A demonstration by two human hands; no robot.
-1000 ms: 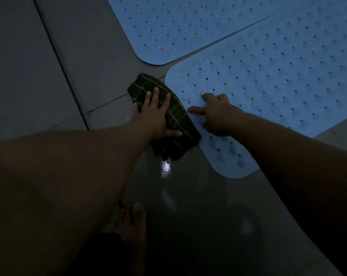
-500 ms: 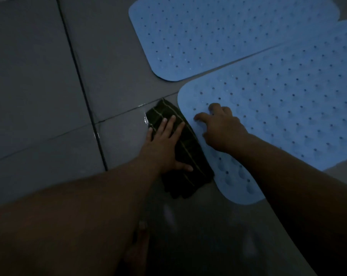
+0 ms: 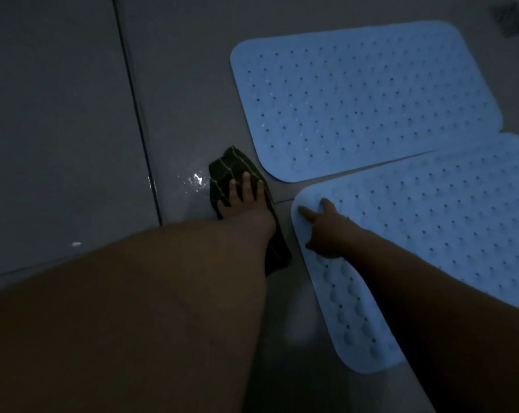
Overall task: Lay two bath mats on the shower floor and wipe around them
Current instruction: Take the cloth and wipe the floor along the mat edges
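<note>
Blue near mat under right hand; far mat beside; cloth under left hand

Both my forearms reach forward and down, each hand planted flat-fingered on a surface below.

My left hand lies palm down with the fingers straight and slightly spread, pressing on the dark cloth; its bare forearm runs back toward the lower left, broad and close to the camera. My right hand rests on the near corner of the near bath mat, index finger extended toward the left, the other fingers only loosely bent, thumb pointing down and left; its forearm crosses back to the lower right. The two hands sit near each other, not touching.
</note>
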